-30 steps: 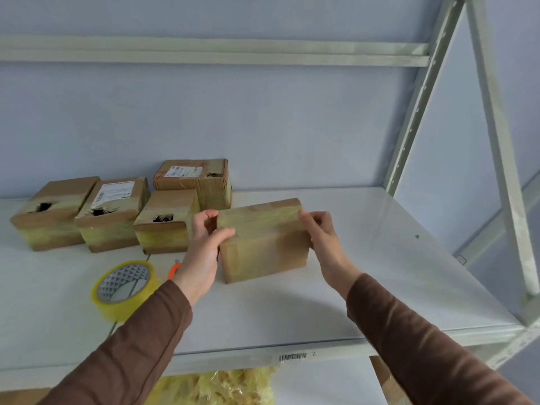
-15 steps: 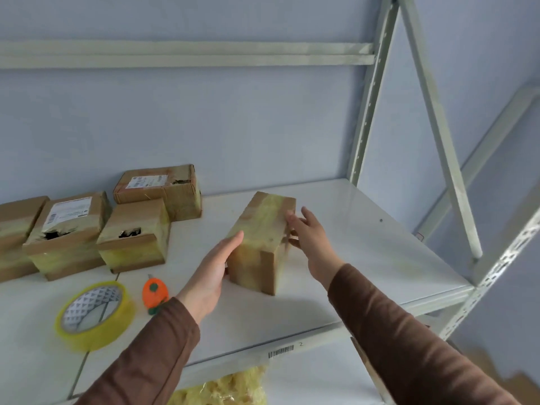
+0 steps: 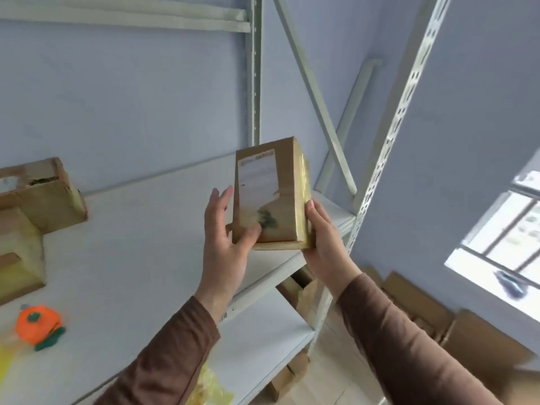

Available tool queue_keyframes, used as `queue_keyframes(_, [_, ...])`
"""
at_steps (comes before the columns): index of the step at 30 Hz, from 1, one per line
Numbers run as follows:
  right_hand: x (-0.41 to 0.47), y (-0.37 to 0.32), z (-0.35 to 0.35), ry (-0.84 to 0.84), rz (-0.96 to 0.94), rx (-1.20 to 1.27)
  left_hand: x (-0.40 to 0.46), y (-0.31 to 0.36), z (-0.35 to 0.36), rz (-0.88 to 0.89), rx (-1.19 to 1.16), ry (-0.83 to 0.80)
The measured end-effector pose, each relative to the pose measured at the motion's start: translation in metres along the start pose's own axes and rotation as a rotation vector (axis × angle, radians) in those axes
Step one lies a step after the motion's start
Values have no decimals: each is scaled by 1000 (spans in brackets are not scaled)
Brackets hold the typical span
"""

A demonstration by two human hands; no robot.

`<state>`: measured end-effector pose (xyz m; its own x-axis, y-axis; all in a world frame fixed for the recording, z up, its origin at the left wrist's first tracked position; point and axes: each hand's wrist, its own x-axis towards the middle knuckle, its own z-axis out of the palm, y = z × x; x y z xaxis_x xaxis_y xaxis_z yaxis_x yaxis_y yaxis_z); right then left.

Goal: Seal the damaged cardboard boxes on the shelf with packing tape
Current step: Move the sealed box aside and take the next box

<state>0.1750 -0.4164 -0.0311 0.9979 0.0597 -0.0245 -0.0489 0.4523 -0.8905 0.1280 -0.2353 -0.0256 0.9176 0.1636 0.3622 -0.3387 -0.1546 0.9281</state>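
The small cardboard box (image 3: 270,197) is held off the shelf (image 3: 140,244), stood on end between both hands above the shelf's right front corner, its long axis close to vertical and leaning slightly right at the top. The face turned to the person carries a white label (image 3: 257,179) high up and a dark torn patch (image 3: 267,222) low down, glossy tape showing over the lower part and down the right edge. The left hand (image 3: 223,244) grasps the lower left corner, thumb pressed on the front face just beside the torn patch, the other fingers straight along the left side. The right hand (image 3: 323,244) cups the lower right corner from beneath, fingers wrapped up the taped edge. Both grips sit at the bottom end, so the box's length rises above them and the top is unsupported. The damaged spot lies nearest the left thumb, so I judge that hand best placed to check or press it. More boxes (image 3: 43,197) wait at the far left; an orange cutter (image 3: 38,324) lies near left.
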Motion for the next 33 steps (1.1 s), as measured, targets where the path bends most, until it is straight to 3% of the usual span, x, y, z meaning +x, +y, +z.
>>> queue_keyframes(4, [-25, -6, -63, 135, -48, 10, -12, -6, 51, -122, -177, -207])
queue_keyframes(8, [-50, -14, -121, 307, -123, -5, -24, -15, 110, -110, -236, -378])
queue_keyframes(16, [-83, 12, -258, 664, -87, -78, -59, -60, 246, -289, -153, -625])
queue_keyframes(22, [-94, 25, -368, 736, 103, -109, -83, -113, 362, -502, -59, -669])
queue_keyframes(33, [-78, 42, -524, 676, 354, -118, -106, -209, 515, -779, 69, -694])
